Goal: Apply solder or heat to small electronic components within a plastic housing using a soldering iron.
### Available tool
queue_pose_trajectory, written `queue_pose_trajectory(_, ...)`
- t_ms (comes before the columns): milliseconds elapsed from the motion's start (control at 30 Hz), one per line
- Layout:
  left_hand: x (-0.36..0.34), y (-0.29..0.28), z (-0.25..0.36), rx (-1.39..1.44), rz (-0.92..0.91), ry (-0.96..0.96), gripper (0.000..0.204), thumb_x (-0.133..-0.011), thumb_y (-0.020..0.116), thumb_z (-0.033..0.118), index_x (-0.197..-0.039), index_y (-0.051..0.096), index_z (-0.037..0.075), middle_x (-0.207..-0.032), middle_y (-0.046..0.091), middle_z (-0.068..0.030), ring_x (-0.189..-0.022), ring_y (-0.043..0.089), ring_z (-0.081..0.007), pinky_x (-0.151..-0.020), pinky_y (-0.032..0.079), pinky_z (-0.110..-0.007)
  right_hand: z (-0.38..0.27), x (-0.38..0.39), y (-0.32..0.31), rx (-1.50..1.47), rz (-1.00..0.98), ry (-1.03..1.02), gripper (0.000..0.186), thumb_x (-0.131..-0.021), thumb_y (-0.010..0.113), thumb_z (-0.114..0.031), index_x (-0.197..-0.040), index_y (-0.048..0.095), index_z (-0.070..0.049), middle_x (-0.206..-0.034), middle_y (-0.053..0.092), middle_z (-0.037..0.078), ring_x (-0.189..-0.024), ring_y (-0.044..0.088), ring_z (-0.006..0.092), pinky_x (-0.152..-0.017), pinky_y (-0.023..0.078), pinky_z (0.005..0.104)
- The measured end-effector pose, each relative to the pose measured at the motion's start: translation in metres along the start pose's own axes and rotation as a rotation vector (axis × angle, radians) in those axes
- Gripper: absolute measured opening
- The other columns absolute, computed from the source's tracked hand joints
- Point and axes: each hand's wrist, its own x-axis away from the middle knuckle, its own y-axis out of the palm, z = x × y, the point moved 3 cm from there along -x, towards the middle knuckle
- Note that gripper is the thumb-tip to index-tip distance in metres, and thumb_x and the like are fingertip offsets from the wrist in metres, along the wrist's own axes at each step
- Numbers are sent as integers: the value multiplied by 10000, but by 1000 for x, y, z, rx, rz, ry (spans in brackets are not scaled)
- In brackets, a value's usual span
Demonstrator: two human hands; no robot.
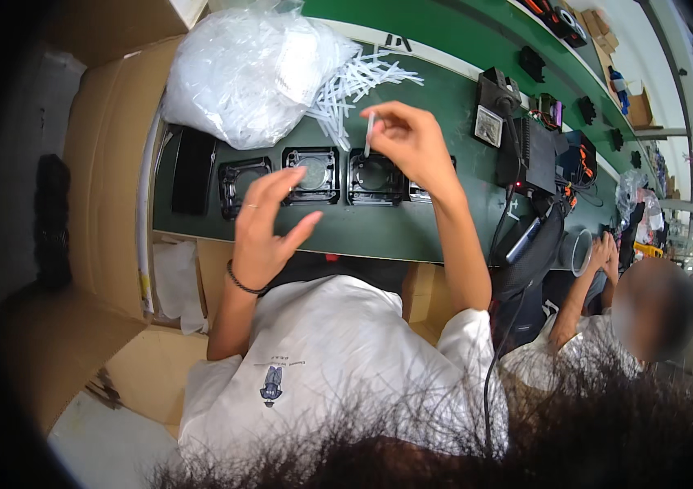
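My right hand pinches a short, narrow white strip, held upright above the bench. My left hand is open, thumb and fingers apart, over the near edge of the black square frames. Several of these frames stand in a row on the green bench. The leftmost frame is partly behind my left fingers, and the one beside it has a round clear centre. Another frame lies just below my right hand, and my right wrist partly hides the last one.
A pile of loose white strips spreads beside a large clear plastic bag at the back. A dark flat panel lies at the left. Black boxes with cables stand at the right, where another person's hands are near a clear round container.
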Motion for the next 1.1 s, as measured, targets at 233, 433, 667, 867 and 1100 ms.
queue_pose_trajectory(233, 2, 10, 4, 166, -47, -30, 344, -867, 828, -8, -1203, 762, 20, -1045, 776, -128, -918, 761, -276, -814, 605, -351, -14, 82, 49, -284, -81, -90, 176, -911, 808, 16, -1053, 707, -6, -992, 749, 68, -909, 754, 128, -814, 611, 283)
queue_pose_trajectory(433, 9, -12, -19, -26, -244, -27, 302, -858, 842, 56, -1155, 791, 40, -1093, 772, -110, -990, 737, -294, -853, 578, -395, -24, 90, 69, 649, -39, -725, 270, -807, 723, -73, -1074, 755, -70, -1025, 687, 36, -976, 694, 215, -797, 549, 352)
queue_pose_trajectory(667, -16, -25, -32, -286, -312, 50, 876, -730, 915, 128, -1539, 580, 138, -1600, 552, -92, -1486, 496, -333, -1229, 379, -498, -9, 72, 83, 889, -124, -873, 279, -884, 697, -146, -1146, 773, -88, -886, 568, -6, -896, 565, 169, -746, 442, 321)
queue_pose_trajectory(867, -11, -16, -47, -290, -346, 47, 784, -810, 870, 138, -1542, 587, 137, -1550, 606, -79, -1468, 521, -326, -1222, 383, -494, 1, 65, 87, 928, -177, -857, 294, -889, 690, -155, -1162, 777, -87, -881, 552, -9, -920, 548, 166, -753, 434, 323)
queue_pose_trajectory(1100, -13, -16, -46, -286, -349, 43, 765, -816, 863, 131, -1534, 599, 140, -1550, 608, -71, -1469, 520, -315, -1215, 387, -489, 10, 64, 87, 876, -197, -867, 331, -882, 684, -154, -1191, 774, -81, -933, 586, -9, -916, 543, 174, -762, 427, 329)
